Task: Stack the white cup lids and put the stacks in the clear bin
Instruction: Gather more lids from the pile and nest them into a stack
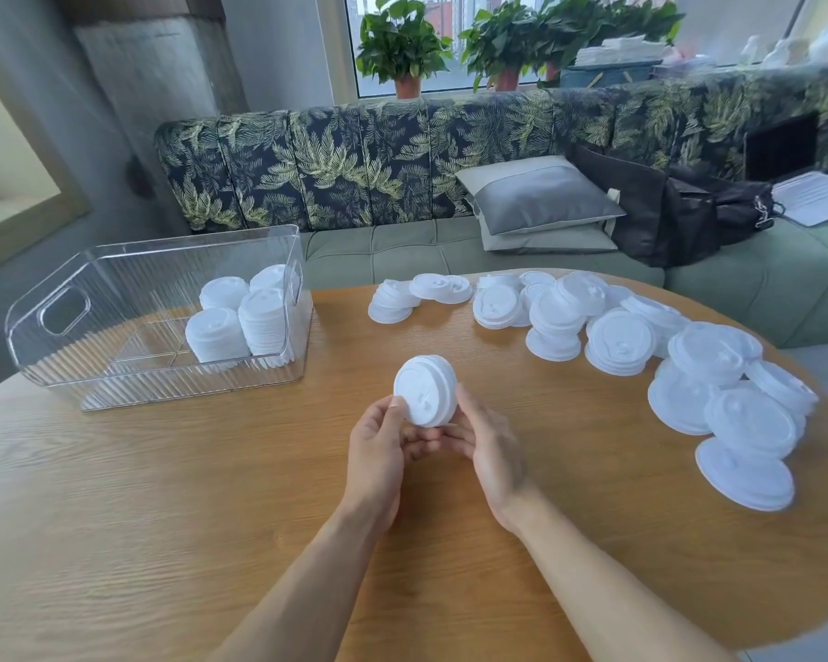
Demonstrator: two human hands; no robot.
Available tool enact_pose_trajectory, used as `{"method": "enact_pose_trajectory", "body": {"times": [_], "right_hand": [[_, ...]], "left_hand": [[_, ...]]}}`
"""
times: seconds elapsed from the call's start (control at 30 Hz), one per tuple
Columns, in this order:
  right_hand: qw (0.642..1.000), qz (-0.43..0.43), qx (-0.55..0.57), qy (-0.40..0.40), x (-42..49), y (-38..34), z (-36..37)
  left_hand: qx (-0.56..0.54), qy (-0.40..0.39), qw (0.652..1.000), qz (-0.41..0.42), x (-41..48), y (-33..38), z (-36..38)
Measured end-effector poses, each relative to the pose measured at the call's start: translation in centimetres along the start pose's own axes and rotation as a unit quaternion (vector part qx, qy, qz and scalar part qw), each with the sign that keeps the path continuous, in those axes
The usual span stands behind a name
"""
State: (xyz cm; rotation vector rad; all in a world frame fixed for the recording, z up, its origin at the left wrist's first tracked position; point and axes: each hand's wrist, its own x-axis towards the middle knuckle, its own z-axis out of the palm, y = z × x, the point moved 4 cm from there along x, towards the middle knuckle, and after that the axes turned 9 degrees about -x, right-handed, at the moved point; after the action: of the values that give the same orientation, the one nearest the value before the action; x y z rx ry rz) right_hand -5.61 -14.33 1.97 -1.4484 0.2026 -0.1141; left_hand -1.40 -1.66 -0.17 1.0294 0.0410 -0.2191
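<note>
— Your left hand (pixel 378 446) and right hand (pixel 486 451): holding what?
— Together they pinch one short stack (pixel 425 396) of round white lids, tilted up.
— Elsewhere?
— Four stacks (pixel 216 334) in the clear bin (pixel 163 269) beyond your left hand; loose lids (pixel 617 341), too jumbled to count, beyond your right.

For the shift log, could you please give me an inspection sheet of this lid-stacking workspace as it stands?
Surface: round wooden table.
Job's things: clear bin on the table's left, with four lid stacks standing in its right end; loose white cup lids heaped along the far and right edge; short lid stack held above the table, tilted toward the camera.
Clutter: nothing seen on the table.
Hands: left hand and right hand both hold the short lid stack, fingers curled beneath it.
Cables: nothing seen.
Surroundings: leaf-print sofa, grey cushions, black bag, potted plants by the window.
</note>
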Motion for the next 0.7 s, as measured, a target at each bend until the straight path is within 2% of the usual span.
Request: {"method": "enact_pose_trajectory", "body": {"times": [0.2, 0.37, 0.7], "right_hand": [[0.999, -0.026, -0.031, 0.013, 0.0, 0.7, 0.0], [0.998, 0.002, -0.021, 0.056, 0.7, 1.4, -1.2], [0.997, 0.000, -0.012, 0.079, 0.6, 1.4, -1.3]], "left_hand": [[0.028, -0.003, 0.999, 0.026, -0.4, 0.2, 0.2], [0.075, 0.029, 0.996, 0.039, -0.6, 0.2, -0.1], [0.091, 0.010, 0.995, 0.043, -0.8, 0.4, 0.0]]}}
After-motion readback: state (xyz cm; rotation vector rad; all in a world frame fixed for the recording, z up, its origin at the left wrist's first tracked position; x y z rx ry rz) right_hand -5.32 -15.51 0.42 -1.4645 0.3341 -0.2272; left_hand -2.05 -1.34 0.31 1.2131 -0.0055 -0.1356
